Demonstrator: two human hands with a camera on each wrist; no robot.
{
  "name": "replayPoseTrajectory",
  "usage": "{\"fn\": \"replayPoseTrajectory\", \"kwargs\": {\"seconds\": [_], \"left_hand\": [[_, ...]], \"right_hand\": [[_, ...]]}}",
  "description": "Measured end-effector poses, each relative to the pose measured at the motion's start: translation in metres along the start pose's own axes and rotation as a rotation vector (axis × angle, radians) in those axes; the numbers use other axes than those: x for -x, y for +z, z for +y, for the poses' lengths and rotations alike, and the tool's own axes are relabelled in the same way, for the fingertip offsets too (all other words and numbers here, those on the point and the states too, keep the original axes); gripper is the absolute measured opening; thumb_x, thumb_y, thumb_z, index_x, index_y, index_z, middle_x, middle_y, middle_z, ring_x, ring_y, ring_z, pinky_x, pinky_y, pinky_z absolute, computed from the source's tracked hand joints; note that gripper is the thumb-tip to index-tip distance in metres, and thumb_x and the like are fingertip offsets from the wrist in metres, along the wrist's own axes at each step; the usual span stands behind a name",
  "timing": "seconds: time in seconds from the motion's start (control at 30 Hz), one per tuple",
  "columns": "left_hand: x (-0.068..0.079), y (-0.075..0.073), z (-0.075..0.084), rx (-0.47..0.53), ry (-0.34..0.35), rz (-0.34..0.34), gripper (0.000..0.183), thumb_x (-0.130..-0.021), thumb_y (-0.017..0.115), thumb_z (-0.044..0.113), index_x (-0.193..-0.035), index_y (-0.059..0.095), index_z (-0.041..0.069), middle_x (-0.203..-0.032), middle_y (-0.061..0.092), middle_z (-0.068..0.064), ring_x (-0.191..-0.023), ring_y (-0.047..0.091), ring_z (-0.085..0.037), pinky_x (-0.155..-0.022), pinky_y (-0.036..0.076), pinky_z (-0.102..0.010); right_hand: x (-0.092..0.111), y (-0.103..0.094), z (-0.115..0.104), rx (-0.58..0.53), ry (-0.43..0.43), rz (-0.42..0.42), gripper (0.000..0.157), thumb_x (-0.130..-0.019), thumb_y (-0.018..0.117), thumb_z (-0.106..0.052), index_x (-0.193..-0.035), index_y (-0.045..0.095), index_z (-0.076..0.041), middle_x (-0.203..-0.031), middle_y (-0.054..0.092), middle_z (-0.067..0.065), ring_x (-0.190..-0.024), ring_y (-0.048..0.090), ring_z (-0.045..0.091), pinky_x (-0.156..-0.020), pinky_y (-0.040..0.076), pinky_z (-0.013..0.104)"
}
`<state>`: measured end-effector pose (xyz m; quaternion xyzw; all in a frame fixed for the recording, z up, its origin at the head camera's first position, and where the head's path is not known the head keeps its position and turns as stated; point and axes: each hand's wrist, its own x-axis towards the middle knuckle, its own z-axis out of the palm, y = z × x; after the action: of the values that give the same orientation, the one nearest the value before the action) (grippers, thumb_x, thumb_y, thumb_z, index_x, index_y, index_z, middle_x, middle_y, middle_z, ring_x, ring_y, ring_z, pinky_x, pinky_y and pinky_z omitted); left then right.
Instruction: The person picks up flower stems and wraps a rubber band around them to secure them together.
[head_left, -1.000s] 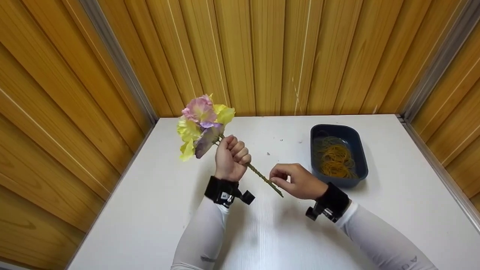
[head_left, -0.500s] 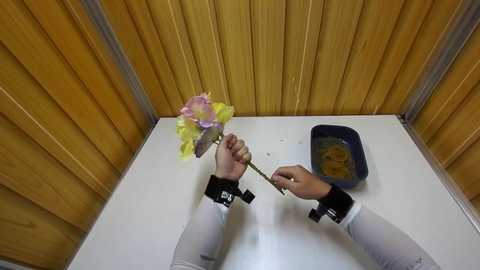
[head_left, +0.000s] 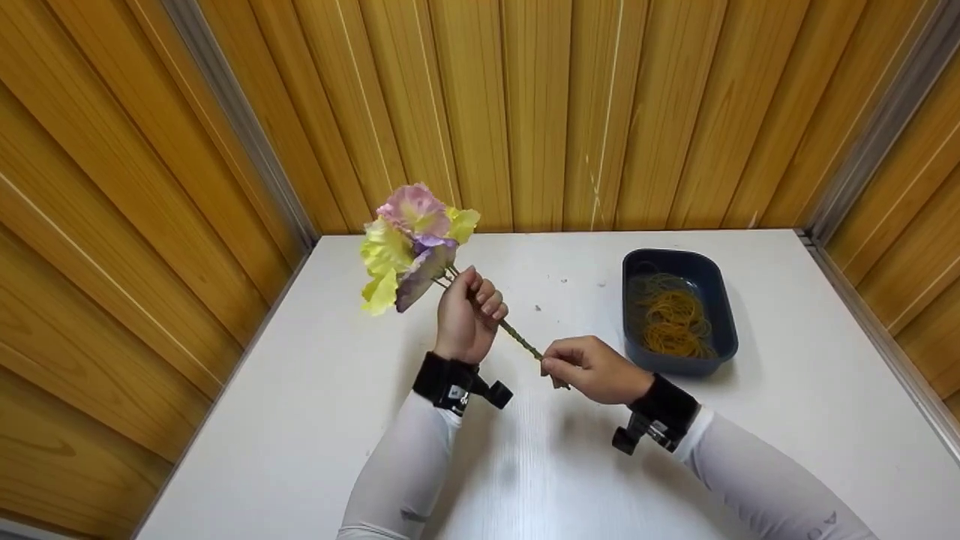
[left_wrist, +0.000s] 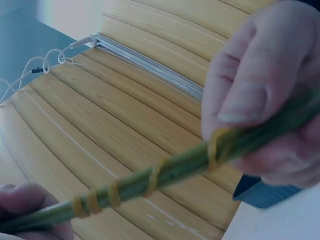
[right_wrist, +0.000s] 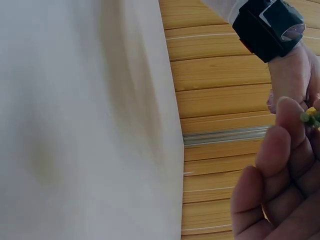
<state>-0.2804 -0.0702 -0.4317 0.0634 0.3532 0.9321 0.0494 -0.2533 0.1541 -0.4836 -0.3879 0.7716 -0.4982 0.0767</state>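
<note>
A bunch of artificial-looking flowers (head_left: 420, 255), in pink, yellow and purple, tilts to the upper left in the head view. My left hand (head_left: 469, 319) grips its green stems (head_left: 520, 337) just below the blooms, fingers curled round them. Near the lower end, my right hand (head_left: 596, 369) pinches the stems between thumb and fingers. Up close in the left wrist view, a yellow rubber band (left_wrist: 154, 178) winds round the stems in several spaced turns. The cut stem ends (right_wrist: 310, 118) poke out beside my right fingers (right_wrist: 274, 150) in the right wrist view.
To the right on the white table (head_left: 525, 480) stands a dark blue tub (head_left: 679, 365) holding many loose rubber bands (head_left: 675, 319). Small specks (head_left: 537, 308) lie mid-table. Wood-patterned walls (head_left: 536, 112) enclose the back and sides.
The right fingers have closed on the lower stems and moved slightly down. The bunch and left hand have shifted a little to the right, with the blooms turned slightly.
</note>
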Motion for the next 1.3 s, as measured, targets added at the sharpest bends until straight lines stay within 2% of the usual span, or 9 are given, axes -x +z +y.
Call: {"fn": "replayPoseTrajectory", "kwargs": {"seconds": [0.17,0.3,0.37,0.47,0.7,0.83,0.97,1.13,1.3], "left_hand": [[0.003,-0.002,-0.006,-0.302,0.076,-0.017,0.021,-0.109,0.047,0.016,-0.089,0.05,0.014,-0.073,0.057,0.002,-0.065,0.059,-0.012,-0.066,0.053,-0.027],[0.007,-0.006,-0.01,-0.553,0.049,-0.095,0.005,-0.106,0.053,0.011,-0.103,0.05,0.01,-0.087,0.06,-0.002,-0.078,0.065,-0.014,-0.074,0.059,-0.029],[0.009,-0.009,-0.011,-0.647,0.029,-0.137,0.007,-0.105,0.056,0.01,-0.109,0.051,0.007,-0.093,0.062,-0.003,-0.083,0.067,-0.014,-0.077,0.061,-0.03],[0.01,-0.012,-0.011,-0.739,0.01,-0.181,0.018,-0.103,0.061,0.007,-0.118,0.053,0.002,-0.098,0.065,-0.004,-0.087,0.071,-0.013,-0.08,0.064,-0.032],[0.01,-0.018,-0.005,-0.795,-0.036,-0.221,0.022,-0.101,0.064,0.003,-0.121,0.058,-0.003,-0.099,0.07,-0.012,-0.084,0.073,-0.013,-0.084,0.065,-0.034],[0.005,-0.024,0.001,-0.86,-0.072,-0.223,0.024,-0.101,0.064,0.003,-0.123,0.059,-0.004,-0.096,0.069,-0.01,-0.081,0.072,-0.013,-0.081,0.065,-0.033],[-0.004,-0.036,0.013,-0.977,-0.125,-0.211,0.027,-0.101,0.064,0.003,-0.126,0.061,-0.006,-0.093,0.067,-0.007,-0.08,0.071,-0.014,-0.08,0.065,-0.033],[-0.014,-0.062,0.03,-1.172,-0.18,-0.16,0.026,-0.101,0.063,0.004,-0.124,0.063,-0.007,-0.089,0.067,-0.008,-0.076,0.07,-0.016,-0.076,0.065,-0.033],[-0.019,-0.093,0.05,-1.487,-0.178,-0.059,0.008,-0.098,0.066,0.005,-0.099,0.067,-0.002,-0.084,0.069,-0.011,-0.068,0.069,-0.017,-0.069,0.064,-0.034]], "right_hand": [[0.0,0.002,0.001,-0.035,0.028,0.065,0.019,-0.107,0.058,-0.014,-0.096,0.072,-0.007,-0.077,0.066,0.015,-0.071,0.058,0.002,-0.066,0.051,0.022],[-0.003,0.003,0.0,-0.012,0.061,0.135,0.021,-0.107,0.059,-0.017,-0.094,0.073,-0.01,-0.076,0.065,0.009,-0.07,0.058,0.004,-0.066,0.05,0.021],[-0.004,0.003,0.0,-0.001,0.071,0.167,0.021,-0.107,0.059,-0.018,-0.092,0.073,-0.012,-0.076,0.065,0.009,-0.069,0.057,0.004,-0.066,0.049,0.021],[-0.004,0.003,0.001,-0.006,0.079,0.195,0.02,-0.106,0.06,-0.017,-0.092,0.073,-0.01,-0.076,0.065,0.011,-0.069,0.057,0.005,-0.065,0.049,0.021],[0.0,0.004,0.001,0.044,0.077,0.17,0.02,-0.106,0.06,-0.018,-0.095,0.076,-0.01,-0.076,0.068,0.011,-0.068,0.058,0.003,-0.064,0.048,0.021],[0.001,0.0,-0.002,0.18,0.043,0.148,0.018,-0.106,0.062,-0.022,-0.104,0.077,-0.013,-0.089,0.076,0.006,-0.077,0.064,0.005,-0.07,0.054,0.024],[0.006,-0.014,-0.002,0.403,-0.009,0.239,0.025,-0.104,0.065,-0.023,-0.124,0.073,-0.011,-0.117,0.077,0.005,-0.102,0.072,0.017,-0.089,0.061,0.038],[0.016,-0.043,-0.004,0.549,0.018,0.411,0.04,-0.102,0.068,-0.025,-0.138,0.065,-0.008,-0.145,0.063,0.016,-0.137,0.06,0.035,-0.114,0.048,0.057],[0.027,-0.072,-0.002,0.665,0.084,0.548,0.051,-0.098,0.071,-0.027,-0.144,0.06,-0.008,-0.158,0.049,0.023,-0.146,0.048,0.044,-0.119,0.037,0.067]]}}
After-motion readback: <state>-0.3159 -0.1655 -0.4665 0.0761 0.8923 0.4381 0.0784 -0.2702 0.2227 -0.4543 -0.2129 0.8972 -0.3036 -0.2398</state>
